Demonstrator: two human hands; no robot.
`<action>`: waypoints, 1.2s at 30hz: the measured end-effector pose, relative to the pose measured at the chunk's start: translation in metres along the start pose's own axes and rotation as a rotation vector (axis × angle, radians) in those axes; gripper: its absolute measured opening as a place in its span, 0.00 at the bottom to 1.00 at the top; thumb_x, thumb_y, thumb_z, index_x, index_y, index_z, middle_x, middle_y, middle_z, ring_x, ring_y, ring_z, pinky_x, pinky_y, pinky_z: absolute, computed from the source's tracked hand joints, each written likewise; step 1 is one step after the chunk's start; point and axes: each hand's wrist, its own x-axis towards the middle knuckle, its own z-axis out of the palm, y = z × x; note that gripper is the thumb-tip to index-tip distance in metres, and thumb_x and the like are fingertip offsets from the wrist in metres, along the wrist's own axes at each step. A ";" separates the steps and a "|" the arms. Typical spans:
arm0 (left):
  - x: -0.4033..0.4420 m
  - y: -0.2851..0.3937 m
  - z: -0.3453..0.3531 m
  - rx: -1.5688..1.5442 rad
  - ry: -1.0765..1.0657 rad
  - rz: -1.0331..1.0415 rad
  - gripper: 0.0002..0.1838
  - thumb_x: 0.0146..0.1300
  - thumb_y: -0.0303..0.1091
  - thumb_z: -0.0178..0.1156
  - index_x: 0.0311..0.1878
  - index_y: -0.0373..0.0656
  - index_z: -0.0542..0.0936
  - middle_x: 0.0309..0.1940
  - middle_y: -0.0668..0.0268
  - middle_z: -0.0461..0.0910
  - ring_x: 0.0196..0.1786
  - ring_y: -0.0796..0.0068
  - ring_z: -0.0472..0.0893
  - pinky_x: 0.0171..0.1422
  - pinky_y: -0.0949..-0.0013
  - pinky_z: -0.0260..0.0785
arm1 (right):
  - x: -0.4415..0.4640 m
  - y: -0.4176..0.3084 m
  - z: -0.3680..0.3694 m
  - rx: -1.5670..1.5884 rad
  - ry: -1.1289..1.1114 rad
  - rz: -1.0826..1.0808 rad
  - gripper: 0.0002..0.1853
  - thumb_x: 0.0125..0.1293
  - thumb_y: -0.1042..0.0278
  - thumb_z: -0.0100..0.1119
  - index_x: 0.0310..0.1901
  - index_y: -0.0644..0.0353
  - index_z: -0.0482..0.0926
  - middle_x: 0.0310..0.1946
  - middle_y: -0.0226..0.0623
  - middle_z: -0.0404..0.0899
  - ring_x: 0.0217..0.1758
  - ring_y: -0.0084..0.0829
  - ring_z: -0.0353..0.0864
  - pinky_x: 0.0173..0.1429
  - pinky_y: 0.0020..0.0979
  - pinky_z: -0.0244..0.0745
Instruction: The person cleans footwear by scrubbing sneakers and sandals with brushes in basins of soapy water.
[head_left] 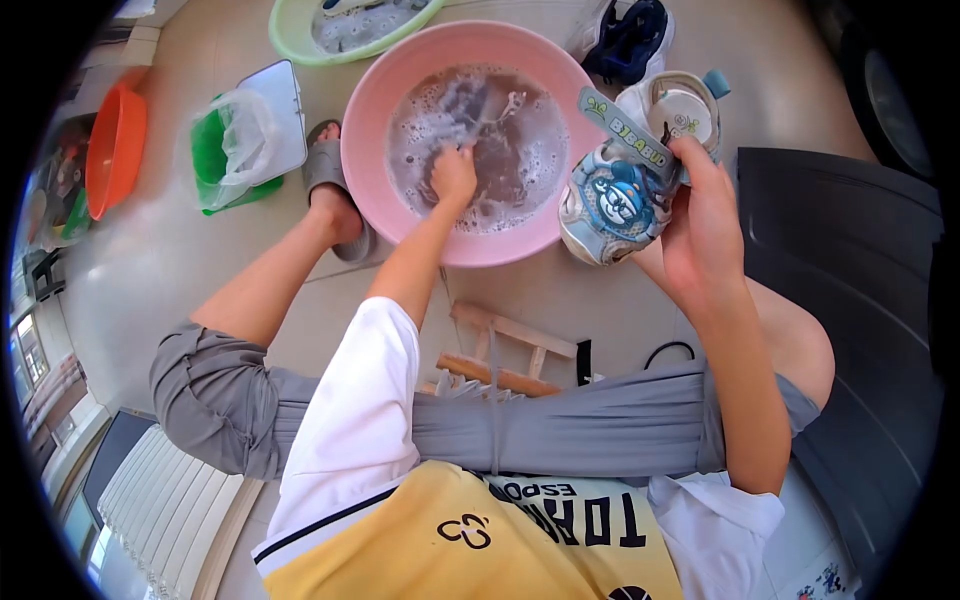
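My right hand (704,228) grips a small child's shoe (615,208) beside the pink basin's right rim. The shoe is pale with blue parts, a cartoon face on the toe and a green lettered strap standing up. My left hand (455,178) reaches into the pink basin (368,170), its curled fingers at the surface of the cloudy, foamy water (515,170). A greyish shape and a thin pale streak show in the water just beyond these fingers. What the left hand holds, if anything, is hidden by water and foam.
A light green basin (290,40) of sudsy water stands behind. A dark shoe (632,40) lies at the back right. A green bin with a plastic bag (245,140) and an orange basin (115,150) are left. A wooden stool (500,375) lies between my legs; a black panel (840,300) is right.
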 end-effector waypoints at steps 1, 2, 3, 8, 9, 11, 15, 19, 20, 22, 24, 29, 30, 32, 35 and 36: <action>0.001 0.004 -0.008 -0.065 0.028 -0.062 0.24 0.63 0.53 0.46 0.47 0.40 0.68 0.36 0.46 0.78 0.42 0.43 0.77 0.47 0.50 0.67 | 0.003 0.003 -0.003 0.002 -0.030 -0.017 0.12 0.60 0.70 0.52 0.46 0.61 0.70 0.39 0.33 0.74 0.41 0.23 0.74 0.46 0.29 0.70; 0.004 0.003 -0.008 -0.060 0.022 -0.064 0.24 0.63 0.53 0.46 0.47 0.40 0.68 0.36 0.46 0.78 0.42 0.43 0.77 0.47 0.50 0.67 | 0.006 0.007 -0.005 0.002 -0.024 -0.011 0.12 0.60 0.70 0.52 0.46 0.61 0.70 0.39 0.33 0.74 0.41 0.23 0.74 0.46 0.29 0.70; 0.007 0.002 -0.009 -0.138 0.071 -0.120 0.24 0.63 0.54 0.45 0.47 0.40 0.69 0.37 0.46 0.77 0.42 0.43 0.77 0.47 0.50 0.67 | 0.010 0.010 -0.006 -0.002 -0.013 0.006 0.12 0.60 0.71 0.51 0.46 0.61 0.70 0.39 0.33 0.74 0.41 0.24 0.75 0.46 0.29 0.71; 0.029 -0.027 -0.010 -0.172 0.072 -0.092 0.29 0.63 0.56 0.42 0.44 0.37 0.76 0.38 0.42 0.76 0.46 0.43 0.75 0.50 0.50 0.65 | 0.038 0.040 -0.027 0.040 -0.008 0.078 0.12 0.61 0.72 0.47 0.46 0.61 0.70 0.39 0.36 0.75 0.41 0.28 0.77 0.49 0.32 0.74; 0.031 -0.033 -0.015 -0.165 0.070 -0.070 0.28 0.63 0.55 0.44 0.43 0.35 0.76 0.38 0.42 0.76 0.45 0.43 0.75 0.50 0.50 0.65 | 0.044 0.049 -0.040 0.026 -0.052 0.172 0.14 0.60 0.69 0.48 0.49 0.57 0.66 0.39 0.36 0.74 0.40 0.29 0.77 0.44 0.33 0.75; 0.041 -0.041 -0.020 -0.127 0.117 -0.007 0.25 0.62 0.51 0.47 0.43 0.33 0.76 0.37 0.43 0.76 0.44 0.44 0.75 0.51 0.52 0.65 | 0.054 0.055 -0.055 0.005 -0.073 0.245 0.17 0.60 0.66 0.49 0.51 0.52 0.62 0.38 0.36 0.72 0.39 0.29 0.77 0.40 0.33 0.77; 0.019 -0.029 -0.025 -0.235 0.770 0.382 0.19 0.61 0.43 0.51 0.43 0.34 0.76 0.37 0.45 0.76 0.44 0.48 0.74 0.54 0.60 0.63 | 0.082 0.083 -0.052 -0.029 -0.107 0.535 0.15 0.64 0.59 0.47 0.49 0.54 0.70 0.40 0.37 0.75 0.39 0.32 0.76 0.45 0.37 0.74; 0.007 0.009 -0.040 -0.635 0.055 0.479 0.20 0.65 0.43 0.45 0.49 0.36 0.74 0.48 0.48 0.72 0.53 0.56 0.70 0.59 0.65 0.58 | 0.168 0.184 -0.016 -0.302 -0.093 0.080 0.14 0.63 0.67 0.48 0.49 0.61 0.72 0.41 0.34 0.75 0.39 0.25 0.73 0.45 0.28 0.68; 0.010 0.018 -0.037 -0.863 -0.261 0.355 0.21 0.66 0.44 0.43 0.51 0.36 0.73 0.51 0.49 0.71 0.55 0.57 0.69 0.60 0.65 0.57 | 0.177 0.199 0.001 -0.271 -0.032 0.051 0.14 0.63 0.70 0.48 0.50 0.63 0.71 0.41 0.35 0.75 0.40 0.25 0.73 0.47 0.27 0.68; 0.012 0.031 -0.028 -1.006 -0.239 0.360 0.23 0.68 0.45 0.40 0.54 0.36 0.71 0.53 0.51 0.69 0.57 0.59 0.68 0.62 0.66 0.56 | 0.203 0.236 0.015 -0.225 -0.037 0.052 0.18 0.62 0.70 0.48 0.54 0.64 0.68 0.44 0.40 0.75 0.46 0.30 0.74 0.50 0.30 0.67; 0.015 0.026 -0.022 -0.930 -0.217 0.269 0.25 0.67 0.45 0.42 0.56 0.34 0.68 0.54 0.50 0.69 0.58 0.57 0.67 0.62 0.66 0.56 | 0.223 0.273 0.025 -0.370 0.058 -0.101 0.19 0.61 0.69 0.49 0.54 0.65 0.66 0.46 0.45 0.75 0.48 0.36 0.74 0.51 0.32 0.67; 0.015 0.011 0.007 -0.731 -0.009 0.307 0.26 0.63 0.41 0.50 0.61 0.35 0.62 0.56 0.49 0.66 0.59 0.55 0.66 0.62 0.65 0.56 | 0.232 0.292 0.020 -0.782 0.033 -0.264 0.24 0.59 0.66 0.51 0.56 0.63 0.62 0.52 0.58 0.69 0.54 0.53 0.70 0.54 0.39 0.67; 0.017 0.007 0.017 -0.718 0.064 0.313 0.26 0.63 0.39 0.51 0.61 0.37 0.62 0.57 0.50 0.67 0.60 0.57 0.67 0.62 0.66 0.56 | 0.227 0.289 0.024 -0.895 0.026 -0.330 0.25 0.57 0.66 0.53 0.56 0.61 0.62 0.52 0.59 0.66 0.52 0.56 0.70 0.52 0.41 0.67; 0.015 0.004 0.020 -0.736 0.039 0.232 0.25 0.63 0.37 0.51 0.61 0.37 0.60 0.55 0.49 0.67 0.58 0.54 0.68 0.60 0.64 0.58 | 0.221 0.283 0.032 -1.124 0.012 -0.464 0.27 0.54 0.65 0.55 0.56 0.58 0.60 0.52 0.60 0.62 0.47 0.61 0.70 0.49 0.47 0.69; 0.013 0.006 0.030 -0.631 0.083 0.165 0.24 0.64 0.36 0.49 0.59 0.36 0.58 0.52 0.43 0.68 0.52 0.48 0.70 0.55 0.59 0.61 | 0.228 0.286 0.030 -1.238 0.024 -0.458 0.28 0.52 0.63 0.56 0.55 0.57 0.61 0.47 0.62 0.62 0.44 0.62 0.71 0.47 0.50 0.68; 0.012 0.002 0.036 -0.623 0.081 0.149 0.24 0.64 0.36 0.49 0.59 0.36 0.58 0.52 0.43 0.68 0.52 0.48 0.70 0.55 0.59 0.61 | 0.229 0.291 0.030 -1.311 0.031 -0.471 0.28 0.51 0.63 0.56 0.55 0.56 0.61 0.47 0.63 0.61 0.43 0.62 0.72 0.47 0.50 0.68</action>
